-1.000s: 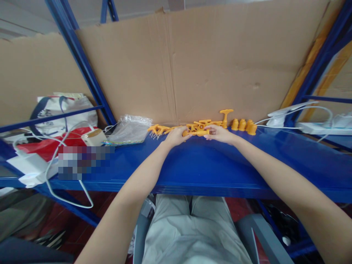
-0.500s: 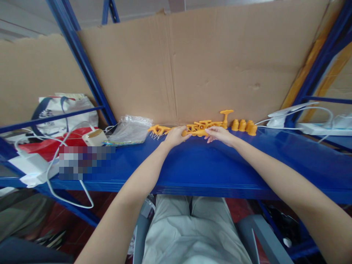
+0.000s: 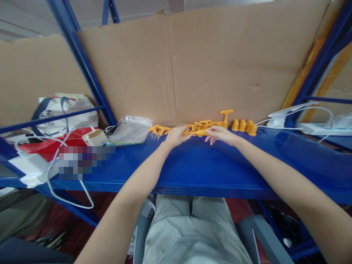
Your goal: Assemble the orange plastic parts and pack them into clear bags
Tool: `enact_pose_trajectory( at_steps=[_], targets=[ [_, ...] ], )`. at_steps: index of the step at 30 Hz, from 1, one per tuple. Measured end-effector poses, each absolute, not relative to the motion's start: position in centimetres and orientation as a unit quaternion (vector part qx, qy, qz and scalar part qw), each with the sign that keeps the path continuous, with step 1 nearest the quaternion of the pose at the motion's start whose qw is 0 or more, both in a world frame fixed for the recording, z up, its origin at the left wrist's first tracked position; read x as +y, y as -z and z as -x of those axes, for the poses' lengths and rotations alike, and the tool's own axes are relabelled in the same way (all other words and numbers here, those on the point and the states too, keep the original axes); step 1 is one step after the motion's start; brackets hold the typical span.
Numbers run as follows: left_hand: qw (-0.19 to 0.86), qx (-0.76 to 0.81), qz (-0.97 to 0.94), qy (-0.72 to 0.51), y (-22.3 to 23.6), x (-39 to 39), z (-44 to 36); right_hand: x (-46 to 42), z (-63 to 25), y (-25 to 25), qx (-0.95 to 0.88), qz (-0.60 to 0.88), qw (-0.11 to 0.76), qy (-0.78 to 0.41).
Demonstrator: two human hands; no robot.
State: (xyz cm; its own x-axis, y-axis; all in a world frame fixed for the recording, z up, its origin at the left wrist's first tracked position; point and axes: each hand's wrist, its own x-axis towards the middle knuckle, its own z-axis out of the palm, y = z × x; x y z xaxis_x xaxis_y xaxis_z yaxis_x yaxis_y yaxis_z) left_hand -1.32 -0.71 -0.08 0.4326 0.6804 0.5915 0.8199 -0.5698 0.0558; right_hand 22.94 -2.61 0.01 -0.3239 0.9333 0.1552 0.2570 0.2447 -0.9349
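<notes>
Near the back of the blue shelf, my left hand [image 3: 176, 136] is closed around the left end of a yellow plastic corkscrew part [image 3: 200, 132], which lies sideways between my hands. My right hand [image 3: 221, 135] pinches its right end between thumb and forefinger, the other fingers loosely curled. Just behind are several yellow T-shaped handles [image 3: 205, 122] in a heap. Left of my left hand, more yellow handles [image 3: 159, 129] lie with metal spirals [image 3: 154, 136] pointing forward. One T-handle [image 3: 226, 117] stands upright behind my right hand. Several yellow bell-shaped caps [image 3: 242, 125] stand further right.
Clear plastic bags [image 3: 130, 130] lie left on the blue shelf [image 3: 209, 165]. Beyond them are a white charger [image 3: 93, 137], cables, a red bag [image 3: 41, 148] and a cloth bag [image 3: 74, 113]. A cardboard sheet [image 3: 220, 62] rises behind; a power strip [image 3: 316, 127] sits right.
My right hand has shifted its grip slightly on the right end of the yellow part, its lower fingers spreading a little. My left hand stays nearly in place.
</notes>
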Motion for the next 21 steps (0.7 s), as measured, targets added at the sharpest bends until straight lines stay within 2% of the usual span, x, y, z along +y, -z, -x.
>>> enact_pose_trajectory(
  at_steps=[21],
  targets=[
    [0.109,-0.460,0.831,0.292,-0.13,-1.06,1.23,-2.70,-22.97,0.01,-0.695,0.428,0.379,-0.436]
  ],
)
